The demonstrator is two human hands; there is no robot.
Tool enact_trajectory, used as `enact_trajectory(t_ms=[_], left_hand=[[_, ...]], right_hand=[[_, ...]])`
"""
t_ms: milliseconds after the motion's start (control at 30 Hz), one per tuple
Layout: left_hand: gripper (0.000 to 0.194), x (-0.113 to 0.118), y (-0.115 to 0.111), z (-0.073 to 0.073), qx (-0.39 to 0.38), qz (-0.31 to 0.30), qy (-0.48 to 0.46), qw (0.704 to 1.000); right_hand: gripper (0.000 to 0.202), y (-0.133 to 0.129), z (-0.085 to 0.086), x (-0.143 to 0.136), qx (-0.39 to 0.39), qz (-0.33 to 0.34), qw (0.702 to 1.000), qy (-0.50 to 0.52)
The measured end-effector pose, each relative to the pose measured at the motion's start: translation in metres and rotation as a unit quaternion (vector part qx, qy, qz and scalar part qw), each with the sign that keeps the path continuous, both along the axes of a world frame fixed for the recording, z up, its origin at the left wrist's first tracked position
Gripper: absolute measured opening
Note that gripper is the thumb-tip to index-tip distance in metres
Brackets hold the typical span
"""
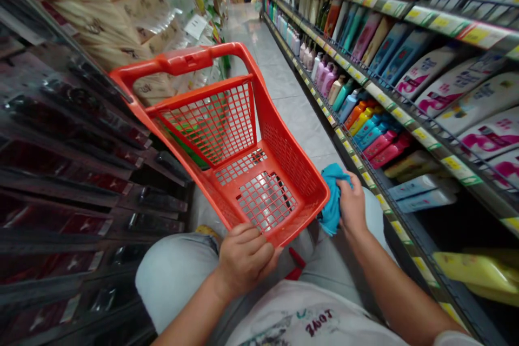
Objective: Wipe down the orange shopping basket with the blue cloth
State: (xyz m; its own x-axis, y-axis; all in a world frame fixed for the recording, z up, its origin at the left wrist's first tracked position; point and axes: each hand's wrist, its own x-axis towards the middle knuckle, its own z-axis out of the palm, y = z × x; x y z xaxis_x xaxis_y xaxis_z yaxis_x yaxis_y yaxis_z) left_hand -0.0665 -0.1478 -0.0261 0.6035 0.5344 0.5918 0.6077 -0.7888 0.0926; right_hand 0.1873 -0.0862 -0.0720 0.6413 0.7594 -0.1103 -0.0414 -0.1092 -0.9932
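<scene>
Dark "LOVE" lettering (pixel 319 323), upside down, on the white shirt (pixel 294 303); price tags (pixel 421 134) illegible

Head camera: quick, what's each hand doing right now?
Left hand: closed over the near rim of the red basket.
Right hand: closed, holding a blue cloth.

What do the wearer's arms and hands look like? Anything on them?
Left hand and right hand: ungloved, no rings visible. Forearms: bare, with no watch, bands or cables visible. Right sleeve: pale, greyish white, only its edge in frame at the lower right. Left sleeve is out of view.
</scene>
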Motion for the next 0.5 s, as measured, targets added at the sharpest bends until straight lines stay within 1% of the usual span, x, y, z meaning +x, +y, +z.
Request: enact_trajectory(t_ms=[33, 67, 100, 133, 167, 200, 267, 300, 333, 367, 400, 433, 467, 500], left_hand=[[0.035, -0.003, -0.002, 0.001, -0.003, -0.001, -0.002, 1.0], [0.035, -0.006, -0.005, 0.001, -0.005, -0.001, -0.005, 1.0], [0.035, -0.008, -0.008, 0.001, -0.007, -0.002, -0.006, 1.0], [0.034, -0.01, -0.011, 0.001, -0.008, -0.001, -0.008, 1.0], [0.034, -0.011, -0.013, 0.002, -0.009, 0.002, -0.009, 1.0], [0.034, -0.011, -0.016, 0.002, -0.009, 0.006, -0.009, 1.0], [0.033, -0.011, -0.022, 0.003, -0.013, 0.012, -0.009, 1.0], [0.033, -0.011, -0.024, 0.004, -0.015, 0.01, -0.008, 1.0], [0.033, -0.012, -0.026, 0.005, -0.018, 0.004, -0.005, 1.0], [0.033, -0.013, -0.027, 0.006, -0.021, -0.006, -0.001, 1.0], [0.034, -0.014, -0.026, 0.008, -0.025, -0.018, 0.004, 1.0], [0.034, -0.017, -0.025, 0.01, -0.029, -0.026, 0.008, 0.999], [0.034, -0.02, -0.023, 0.012, -0.032, -0.025, 0.008, 0.999], [0.032, -0.024, -0.02, 0.014, -0.036, -0.012, 0.001, 0.999]], right_hand=[[0.022, 0.002, 0.017, 0.003, 0.038, 0.028, 0.995, -0.084], [0.02, 0.002, 0.033, 0.004, 0.08, 0.069, 0.979, -0.172], [0.02, 0.0, 0.047, 0.003, 0.12, 0.122, 0.951, -0.256], [0.022, -0.002, 0.059, -0.001, 0.152, 0.184, 0.912, -0.333], [0.024, -0.005, 0.067, -0.005, 0.167, 0.256, 0.863, -0.403], [0.026, -0.008, 0.073, -0.011, 0.163, 0.328, 0.805, -0.467], [0.024, -0.01, 0.075, -0.02, 0.115, 0.453, 0.683, -0.562], [0.021, -0.008, 0.072, -0.023, 0.082, 0.498, 0.632, -0.588], [0.02, -0.005, 0.067, -0.026, 0.048, 0.535, 0.594, -0.599], [0.02, -0.002, 0.058, -0.028, 0.014, 0.57, 0.566, -0.596], [0.022, 0.002, 0.048, -0.029, -0.02, 0.604, 0.549, -0.578], [0.024, 0.006, 0.035, -0.031, -0.054, 0.633, 0.546, -0.547], [0.028, 0.009, 0.021, -0.034, -0.089, 0.643, 0.57, -0.503], [0.032, 0.012, 0.005, -0.038, -0.12, 0.633, 0.616, -0.454]])
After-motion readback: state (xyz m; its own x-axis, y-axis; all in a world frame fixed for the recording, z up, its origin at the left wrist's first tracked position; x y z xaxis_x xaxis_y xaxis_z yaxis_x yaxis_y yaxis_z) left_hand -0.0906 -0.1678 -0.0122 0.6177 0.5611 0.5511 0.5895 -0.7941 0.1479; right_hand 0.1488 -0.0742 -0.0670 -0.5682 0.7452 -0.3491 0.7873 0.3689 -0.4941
